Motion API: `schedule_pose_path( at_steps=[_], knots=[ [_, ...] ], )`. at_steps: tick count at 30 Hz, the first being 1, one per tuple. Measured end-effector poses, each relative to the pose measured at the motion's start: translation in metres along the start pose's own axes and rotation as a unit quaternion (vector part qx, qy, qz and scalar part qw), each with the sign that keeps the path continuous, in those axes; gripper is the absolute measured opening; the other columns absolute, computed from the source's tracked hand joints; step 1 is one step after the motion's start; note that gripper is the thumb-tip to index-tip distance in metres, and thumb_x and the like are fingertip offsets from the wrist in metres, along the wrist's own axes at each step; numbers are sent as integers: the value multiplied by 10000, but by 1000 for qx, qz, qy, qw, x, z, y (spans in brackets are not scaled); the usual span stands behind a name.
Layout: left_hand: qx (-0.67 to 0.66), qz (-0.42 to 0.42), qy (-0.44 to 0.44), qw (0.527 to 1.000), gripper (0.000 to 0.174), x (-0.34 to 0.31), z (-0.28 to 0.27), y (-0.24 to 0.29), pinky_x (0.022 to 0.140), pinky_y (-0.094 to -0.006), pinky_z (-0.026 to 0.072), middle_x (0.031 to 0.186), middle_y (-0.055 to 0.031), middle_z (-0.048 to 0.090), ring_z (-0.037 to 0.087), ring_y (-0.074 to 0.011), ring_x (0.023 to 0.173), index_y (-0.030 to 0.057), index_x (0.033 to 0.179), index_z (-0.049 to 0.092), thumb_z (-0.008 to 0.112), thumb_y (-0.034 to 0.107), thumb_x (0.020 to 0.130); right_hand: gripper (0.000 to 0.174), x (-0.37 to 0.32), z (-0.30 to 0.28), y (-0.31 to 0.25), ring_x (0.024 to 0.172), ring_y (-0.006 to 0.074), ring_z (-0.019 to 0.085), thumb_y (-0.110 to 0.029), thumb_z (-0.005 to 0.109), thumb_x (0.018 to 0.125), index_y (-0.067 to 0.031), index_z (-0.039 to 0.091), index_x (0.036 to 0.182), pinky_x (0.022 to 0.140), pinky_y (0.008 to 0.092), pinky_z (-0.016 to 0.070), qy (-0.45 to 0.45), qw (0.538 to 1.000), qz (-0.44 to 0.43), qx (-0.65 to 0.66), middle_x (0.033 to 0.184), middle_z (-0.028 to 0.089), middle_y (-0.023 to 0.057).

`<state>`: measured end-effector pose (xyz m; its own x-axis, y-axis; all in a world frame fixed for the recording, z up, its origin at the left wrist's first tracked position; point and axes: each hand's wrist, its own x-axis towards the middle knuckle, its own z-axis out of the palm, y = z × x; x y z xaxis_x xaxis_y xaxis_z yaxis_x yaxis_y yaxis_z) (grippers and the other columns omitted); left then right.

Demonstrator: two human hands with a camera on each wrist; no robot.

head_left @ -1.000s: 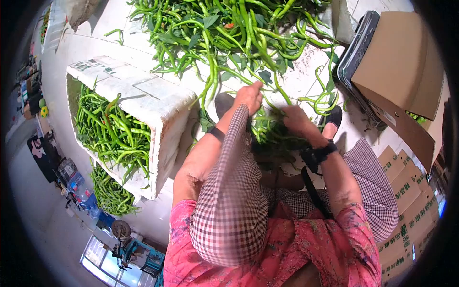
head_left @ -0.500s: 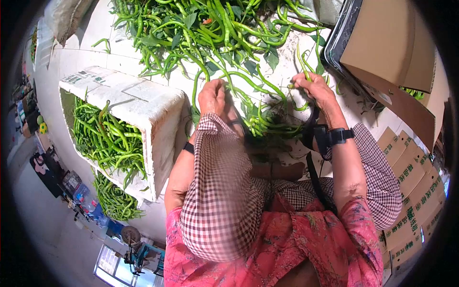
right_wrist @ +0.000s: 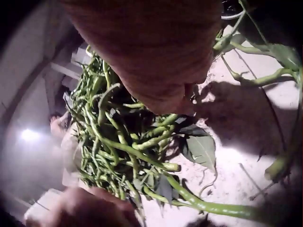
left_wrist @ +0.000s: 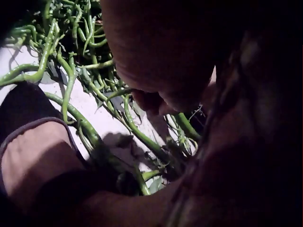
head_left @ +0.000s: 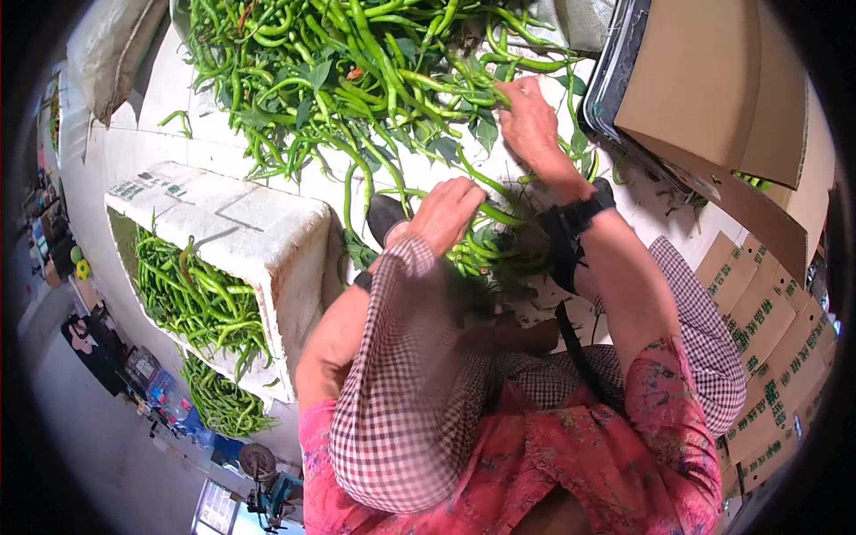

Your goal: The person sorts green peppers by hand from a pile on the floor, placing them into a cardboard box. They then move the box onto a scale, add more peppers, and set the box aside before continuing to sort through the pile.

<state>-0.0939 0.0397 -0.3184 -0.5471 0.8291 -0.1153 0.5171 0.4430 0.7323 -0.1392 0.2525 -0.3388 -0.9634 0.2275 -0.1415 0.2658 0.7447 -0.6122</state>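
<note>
My left hand is low over the floor in front of the knees, fingers curled round a long green chili pepper that sticks out past the fingertips. The left wrist view shows those curled fingers from behind, in shadow. My right hand reaches to the right edge of the big chili heap and pinches the end of a green chili pepper there. In the right wrist view the hand hides its own fingertips, above several chilies and a leaf.
A white foam box lies on its side at the left, filled with chilies. More chilies lie below it. A cardboard box stands at the right, with flattened printed cartons nearer the body.
My right hand has moved forward and left to the heap, from the floor at the right. My left hand has moved right and slightly toward the body.
</note>
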Motion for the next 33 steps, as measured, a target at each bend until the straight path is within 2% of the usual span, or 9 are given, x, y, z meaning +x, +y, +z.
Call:
schedule_pose_path(
  at_steps=[8,9,10,13,18,23,25,29,33],
  knots=[
    [-240,-248,127,930,171,-34,-28,-9,714,-295,460,813,-64,594,574,-186,753,13,1015,598,605,75,856,169,-33,-8,31,830,250,567,-161,623,826,-32,628,935,640,366,473,-226,970,-56,-75,926,564,129],
    [-306,-320,111,890,154,-37,-30,-9,707,-276,454,809,-37,593,564,-142,747,15,1016,601,596,98,885,138,-38,-21,32,774,176,544,-167,606,848,-55,617,928,586,298,429,-280,931,116,202,929,587,94],
    [-375,-319,86,866,151,-43,-23,-20,697,-248,447,804,-3,581,534,-87,747,11,1021,600,564,126,929,108,-43,-30,36,718,102,520,-172,588,871,-79,605,921,532,230,385,-300,790,277,458,932,609,58],
    [-548,-328,109,762,147,-42,-21,-18,677,-229,450,818,-35,608,556,-92,741,6,1031,586,548,117,943,150,-47,-39,57,641,15,416,-241,621,882,-107,567,922,503,150,284,-275,722,311,553,941,634,16],
    [-504,-352,79,785,160,-14,-27,-7,655,-215,424,742,-4,593,542,-87,684,35,1011,572,508,172,960,394,-64,-38,51,864,144,595,-328,751,788,-48,687,1056,796,321,476,-516,809,128,251,901,674,24],
    [-321,-246,-62,912,240,33,-24,26,616,-317,479,709,-80,609,590,-167,655,-26,1054,597,543,177,937,474,-68,-33,22,812,110,561,-337,728,804,-29,619,1148,746,274,441,-347,747,291,487,938,649,10],
    [-80,-72,10,994,232,59,-16,12,683,-390,485,789,-151,634,615,-292,734,-17,1038,605,571,160,892,474,-60,-38,20,798,109,553,-348,707,818,-25,609,1150,728,267,432,-334,731,295,517,929,641,11],
    [86,-58,247,963,322,129,-30,-24,861,-464,425,1110,-191,589,516,-392,1052,79,1148,580,599,147,834,339,-36,-59,31,804,131,567,-314,645,831,-22,644,1003,746,268,440,-74,872,268,403,891,645,37],
    [243,-57,205,946,522,147,2,-47,892,-476,412,1222,-175,515,468,-389,1112,98,1269,508,588,64,754,275,5,-70,28,860,201,609,-223,656,797,-12,655,973,803,306,469,-24,928,262,264,883,655,85]
  ],
)
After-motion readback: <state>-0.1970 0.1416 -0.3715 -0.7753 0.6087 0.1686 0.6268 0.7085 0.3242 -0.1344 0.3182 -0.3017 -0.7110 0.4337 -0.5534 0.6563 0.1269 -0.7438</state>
